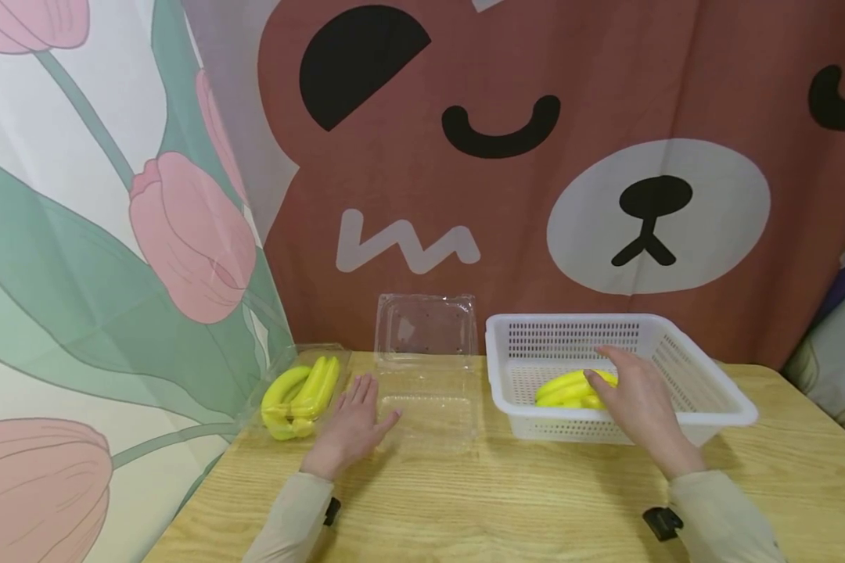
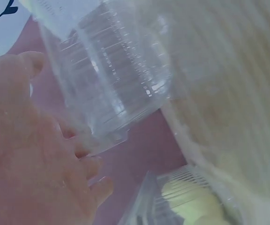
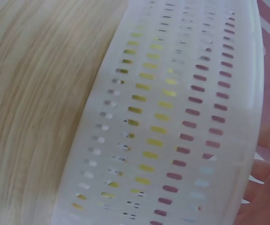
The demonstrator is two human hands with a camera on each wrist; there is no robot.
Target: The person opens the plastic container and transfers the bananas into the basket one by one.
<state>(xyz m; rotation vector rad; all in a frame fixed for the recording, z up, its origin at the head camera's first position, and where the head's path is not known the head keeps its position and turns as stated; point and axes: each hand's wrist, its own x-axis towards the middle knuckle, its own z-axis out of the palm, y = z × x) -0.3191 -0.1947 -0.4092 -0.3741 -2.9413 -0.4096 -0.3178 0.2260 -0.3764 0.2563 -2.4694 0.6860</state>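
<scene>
My left hand (image 1: 348, 430), fingers straight and thumb spread, hovers palm-down between two clear plastic boxes. To its left, a clear box (image 1: 276, 361) holds yellow bananas (image 1: 317, 395). On its right stands an open clear clamshell box (image 1: 426, 332), lid raised at the back; through its bottom I see the wood. In the left wrist view this clamshell (image 2: 106, 75) appears beyond the fingers. My right hand (image 1: 644, 403) reaches over the front rim of a white slotted basket (image 1: 728, 403), thumb and fingers apart beside more bananas (image 1: 566, 387). From the right wrist, the basket wall (image 3: 172, 108) hides most of them.
Everything stands on a wooden table (image 1: 465, 500). Behind it hangs a brown bear-print curtain (image 1: 507, 227), close to the basket and clamshell. A tulip-print curtain (image 1: 148, 375) borders the table's left edge. Patterned fabric (image 1: 827, 367) lies past the right edge.
</scene>
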